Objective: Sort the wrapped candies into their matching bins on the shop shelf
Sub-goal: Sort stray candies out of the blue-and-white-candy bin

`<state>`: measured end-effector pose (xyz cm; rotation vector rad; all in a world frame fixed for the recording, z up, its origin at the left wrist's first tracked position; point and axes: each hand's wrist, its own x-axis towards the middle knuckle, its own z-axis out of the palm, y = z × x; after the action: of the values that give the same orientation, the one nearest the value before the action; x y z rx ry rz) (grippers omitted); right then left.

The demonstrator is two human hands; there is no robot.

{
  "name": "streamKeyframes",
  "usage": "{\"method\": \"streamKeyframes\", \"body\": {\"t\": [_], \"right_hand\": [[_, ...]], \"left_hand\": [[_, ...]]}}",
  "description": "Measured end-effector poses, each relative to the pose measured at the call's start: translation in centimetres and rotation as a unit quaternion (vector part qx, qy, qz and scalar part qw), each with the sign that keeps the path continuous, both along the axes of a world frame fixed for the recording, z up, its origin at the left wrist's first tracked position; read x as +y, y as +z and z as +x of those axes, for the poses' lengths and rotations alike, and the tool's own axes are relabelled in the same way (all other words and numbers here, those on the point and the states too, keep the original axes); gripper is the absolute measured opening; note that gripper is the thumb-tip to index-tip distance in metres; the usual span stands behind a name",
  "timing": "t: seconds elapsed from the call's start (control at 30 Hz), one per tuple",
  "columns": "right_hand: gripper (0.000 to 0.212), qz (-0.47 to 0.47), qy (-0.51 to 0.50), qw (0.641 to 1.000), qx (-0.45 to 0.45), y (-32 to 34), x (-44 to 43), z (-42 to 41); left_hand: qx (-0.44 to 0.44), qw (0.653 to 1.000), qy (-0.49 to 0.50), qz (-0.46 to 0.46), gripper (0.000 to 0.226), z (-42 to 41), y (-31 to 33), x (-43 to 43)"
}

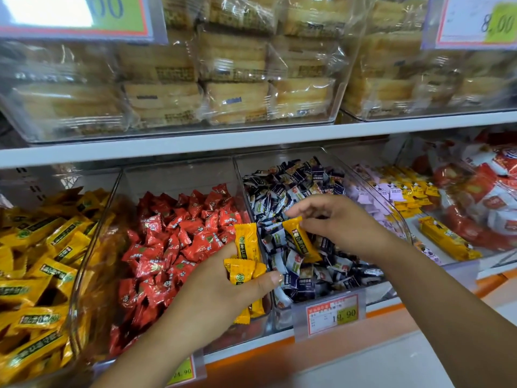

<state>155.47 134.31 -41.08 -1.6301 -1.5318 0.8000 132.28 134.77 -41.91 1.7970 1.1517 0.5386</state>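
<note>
Nearest, along the orange shelf edge point(279, 348), a price tag point(331, 312) fronts the bins. Just above it the left hand point(221, 292) is curled around a bunch of yellow candies point(243, 271), thumb clamped across them, over the divide between the red candy bin point(179, 175) and the navy candy bin point(391, 211). Slightly farther in, the right hand point(338, 222) pinches a single yellow candy point(300, 242) by its upper end between thumb and fingertips, the other fingers loosely spread. The candy hangs below and left of those fingers, long axis slanting from upper left to lower right, over the navy wrappers where it does not belong. Its match, the yellow candy bin point(81, 275), lies well to the left, past the whole red bin, so the left hand is much the nearer (a hand-over looks likelier than a long cross-reach). Beyond, a white shelf board point(195, 144) carries clear tubs of packaged cakes point(237, 102).
</note>
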Motion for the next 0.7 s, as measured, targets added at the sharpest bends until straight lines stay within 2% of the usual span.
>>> {"method": "streamKeyframes", "body": {"t": [0.03,0.1,0.13,0.23,0.27,0.33,0.43,0.5,0.57,0.7], "right_hand": [[0.026,0.003,-0.007,1.0,0.003,0.1,-0.3,0.0],[0.025,0.009,-0.027,1.0,0.012,0.5,-0.8,-0.1],[0.024,0.013,-0.036,0.999,0.019,0.8,-1.0,-0.2],[0.026,0.001,-0.053,0.992,0.113,1.4,-1.3,-0.2],[0.027,-0.009,-0.065,0.986,0.153,1.6,-1.4,-0.1],[0.025,-0.033,-0.082,0.977,0.193,2.1,-1.7,0.5],[0.016,-0.084,-0.041,0.986,0.138,2.5,-2.4,1.6],[0.032,-0.091,-0.012,0.988,0.124,2.5,-2.7,1.9],[0.049,-0.08,-0.005,0.984,0.158,2.5,-2.8,1.6],[0.043,-0.056,0.007,0.983,0.174,3.4,-2.6,-0.1]], "left_hand": [[-0.007,1.0,-0.005,0.004,0.094,0.0,0.0,0.0],[-0.016,1.0,-0.006,-0.005,0.052,0.2,0.0,-0.1],[-0.025,1.0,-0.003,-0.014,0.042,0.2,0.3,-0.3],[-0.036,0.999,-0.001,0.002,0.068,-0.2,-0.4,0.0],[-0.035,0.999,-0.001,0.0,0.066,-0.2,-0.5,0.1],[-0.037,0.999,-0.009,-0.001,0.055,-0.2,-0.6,0.1],[-0.042,0.999,-0.015,0.019,0.032,-0.2,-0.5,-0.1],[-0.046,0.998,-0.017,0.024,0.024,0.0,-0.3,-0.2],[-0.057,0.998,-0.023,0.017,0.019,0.0,-0.2,-0.3],[-0.075,0.997,-0.017,0.027,0.016,-0.8,0.5,-0.5]]}}
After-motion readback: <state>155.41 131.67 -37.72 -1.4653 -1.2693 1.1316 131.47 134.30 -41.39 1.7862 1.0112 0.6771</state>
